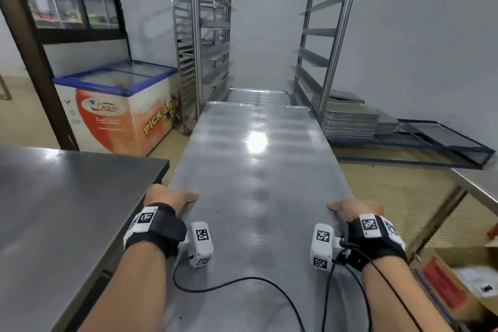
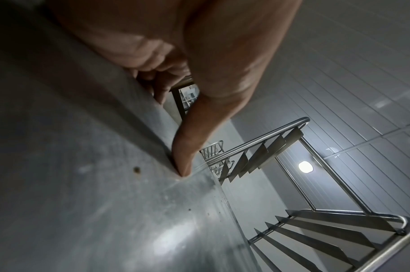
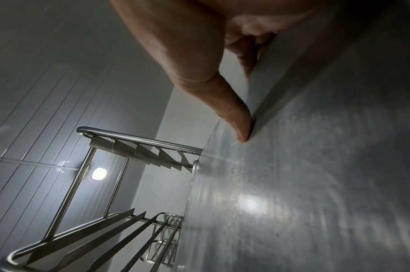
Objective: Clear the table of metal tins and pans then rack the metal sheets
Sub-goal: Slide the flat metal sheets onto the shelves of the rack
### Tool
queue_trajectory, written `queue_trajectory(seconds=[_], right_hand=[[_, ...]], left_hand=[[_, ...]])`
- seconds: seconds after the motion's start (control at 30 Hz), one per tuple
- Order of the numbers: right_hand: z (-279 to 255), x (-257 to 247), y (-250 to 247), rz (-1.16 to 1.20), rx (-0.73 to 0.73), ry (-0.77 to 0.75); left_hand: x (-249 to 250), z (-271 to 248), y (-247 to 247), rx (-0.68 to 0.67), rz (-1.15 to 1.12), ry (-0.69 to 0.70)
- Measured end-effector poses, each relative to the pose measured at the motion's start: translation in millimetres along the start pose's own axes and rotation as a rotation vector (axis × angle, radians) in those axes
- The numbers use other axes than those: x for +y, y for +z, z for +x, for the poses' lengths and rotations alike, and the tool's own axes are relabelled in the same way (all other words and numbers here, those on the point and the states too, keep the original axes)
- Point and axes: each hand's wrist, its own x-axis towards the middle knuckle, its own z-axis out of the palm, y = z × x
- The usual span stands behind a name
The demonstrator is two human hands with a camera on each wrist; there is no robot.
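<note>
A long metal sheet (image 1: pixel 256 159) with a low raised rim stretches ahead of me, its far end pointing into the tall steel rack (image 1: pixel 331 43). My left hand (image 1: pixel 169 198) grips its left edge, thumb on top and fingers curled underneath. My right hand (image 1: pixel 350 207) grips the right edge the same way. In the left wrist view the thumb (image 2: pixel 187 158) presses on the sheet (image 2: pixel 106 202) beside the rim. The right wrist view shows the thumb (image 3: pixel 238 127) pinching the sheet (image 3: pixel 304 184). Another sheet (image 1: pixel 256 95) lies on a low rack shelf beyond.
A steel table (image 1: pixel 67 210) stands close on my left. A chest freezer (image 1: pixel 118 108) and a second rack (image 1: pixel 188 48) stand at back left. Several stacked sheets (image 1: pixel 350 121) lie on the floor at right, by blue-framed trays (image 1: pixel 442 140). A cardboard box (image 1: pixel 458 283) sits lower right.
</note>
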Motion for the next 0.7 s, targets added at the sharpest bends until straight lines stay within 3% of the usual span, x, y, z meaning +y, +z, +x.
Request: queue_trajectory(seconds=[0.3, 0.7], right_hand=[[37, -22, 57, 0.023, 0.060, 0.003], [110, -71, 98, -0.040, 0.014, -0.018]], left_hand=[[30, 72, 21, -0.032, 0.080, 0.041], [72, 151, 79, -0.060, 0.022, -0.011]])
